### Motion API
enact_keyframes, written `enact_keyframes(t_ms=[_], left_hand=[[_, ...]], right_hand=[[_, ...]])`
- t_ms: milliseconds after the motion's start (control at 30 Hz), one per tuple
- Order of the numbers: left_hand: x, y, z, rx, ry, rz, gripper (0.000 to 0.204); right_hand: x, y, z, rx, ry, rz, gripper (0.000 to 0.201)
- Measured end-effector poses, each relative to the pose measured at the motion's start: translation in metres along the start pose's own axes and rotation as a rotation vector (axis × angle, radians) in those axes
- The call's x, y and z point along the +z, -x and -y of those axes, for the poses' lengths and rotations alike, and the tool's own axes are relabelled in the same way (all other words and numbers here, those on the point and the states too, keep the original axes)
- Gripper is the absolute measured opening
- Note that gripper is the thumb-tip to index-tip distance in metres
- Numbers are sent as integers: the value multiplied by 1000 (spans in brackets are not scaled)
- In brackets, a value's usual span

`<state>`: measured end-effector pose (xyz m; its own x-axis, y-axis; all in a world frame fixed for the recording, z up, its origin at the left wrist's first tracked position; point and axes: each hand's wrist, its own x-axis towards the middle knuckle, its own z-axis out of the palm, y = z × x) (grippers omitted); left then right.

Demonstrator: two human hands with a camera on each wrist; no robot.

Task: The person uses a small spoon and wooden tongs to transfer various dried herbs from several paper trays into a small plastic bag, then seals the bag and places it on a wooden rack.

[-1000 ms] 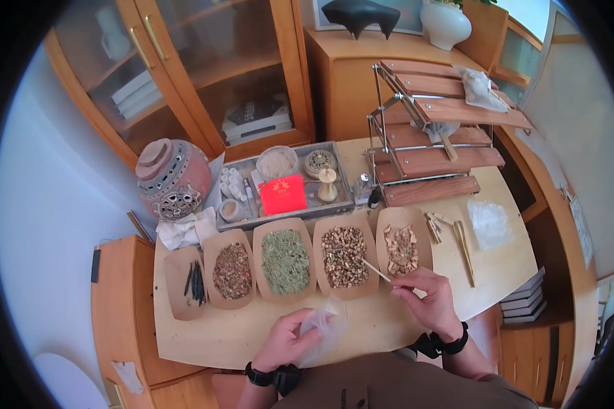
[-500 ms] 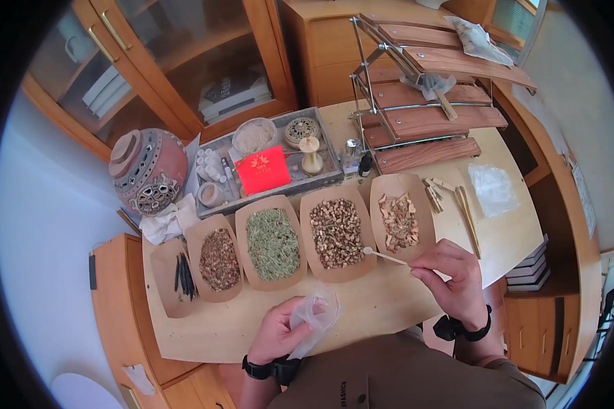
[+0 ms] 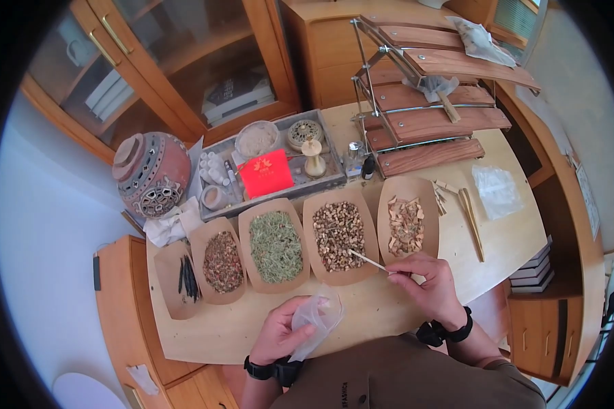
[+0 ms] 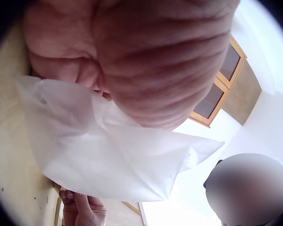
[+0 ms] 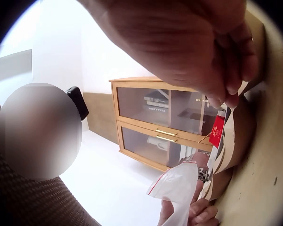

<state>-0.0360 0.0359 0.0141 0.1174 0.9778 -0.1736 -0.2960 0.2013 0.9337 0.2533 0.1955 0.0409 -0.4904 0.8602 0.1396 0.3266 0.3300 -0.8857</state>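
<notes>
My left hand (image 3: 277, 332) holds a translucent plastic zip bag (image 3: 318, 319) over the front of the table. In the right wrist view, the bag (image 5: 175, 183) shows a red line along its edge. My right hand (image 3: 431, 290) pinches a thin pale little spoon (image 3: 373, 262) by its handle. The spoon's tip touches the chopped brown-and-cream dried pieces (image 3: 337, 232) in the fourth paper tray (image 3: 366, 211) from the left. In the left wrist view, the bag (image 4: 104, 150) hangs from my palm, its contents hidden.
Other paper trays hold dark sticks (image 3: 187, 278), reddish bits (image 3: 222, 262), green herb (image 3: 277, 247) and pale chips (image 3: 406, 225). Behind them are a grey tray (image 3: 252, 206) with a red packet (image 3: 266, 174), a clay pot (image 3: 153, 174) and a wooden slatted rack (image 3: 436, 102). Golden tweezers (image 3: 472, 225) lie right.
The head view has shifted. Over the last half second my right hand has moved left, bringing the spoon's tip from the tray's right edge into the dried pieces. My left hand keeps the bag.
</notes>
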Motion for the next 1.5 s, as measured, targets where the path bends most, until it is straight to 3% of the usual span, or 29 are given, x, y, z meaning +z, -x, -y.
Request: enact_keyframes(t_ms=[367, 500, 833, 1267, 1500], left_hand=[[3, -6, 3, -27, -36, -73, 46], [6, -7, 1, -17, 6, -67, 33], [-1, -7, 6, -61, -101, -70, 38], [3, -10, 8, -32, -59, -96, 40], [4, -12, 3, -13, -48, -75, 35]], right_hand=[[-2, 1, 1, 97, -118, -66, 18], [2, 1, -1, 171, -214, -67, 17], [9, -3, 2, 380, -405, -91, 14], [-9, -1, 1, 350, -454, -101, 16], [-37, 8, 18, 218, -461, 21, 17]])
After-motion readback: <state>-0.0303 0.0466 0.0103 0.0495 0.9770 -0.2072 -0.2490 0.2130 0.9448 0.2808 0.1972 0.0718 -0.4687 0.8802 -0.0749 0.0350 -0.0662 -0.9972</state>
